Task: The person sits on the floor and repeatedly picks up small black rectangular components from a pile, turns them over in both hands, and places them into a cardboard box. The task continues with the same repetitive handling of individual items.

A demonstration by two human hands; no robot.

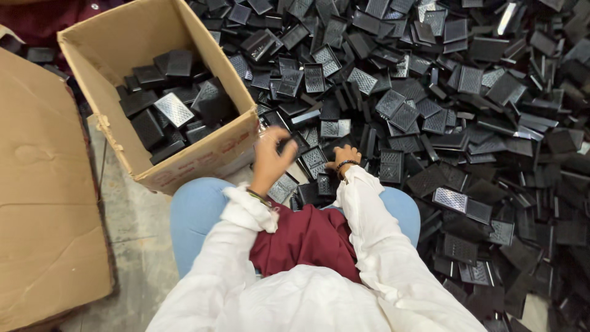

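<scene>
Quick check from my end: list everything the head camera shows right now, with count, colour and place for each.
small flat perforated parts: too many to count, black, some with silvery mesh faces, heaped across the floor ahead and to the right
cardboard box: one, brown, open, upper left, partly filled with the same black parts
flattened cardboard: one sheet, brown, far left
concrete floor: grey, bare patch lower left
left hand: raised beside the box's corner, holding a dark part, bracelet at the wrist
right hand: resting on the pile, dark bracelet
sleeves: white; jeans blue, maroon cloth on the lap
</scene>
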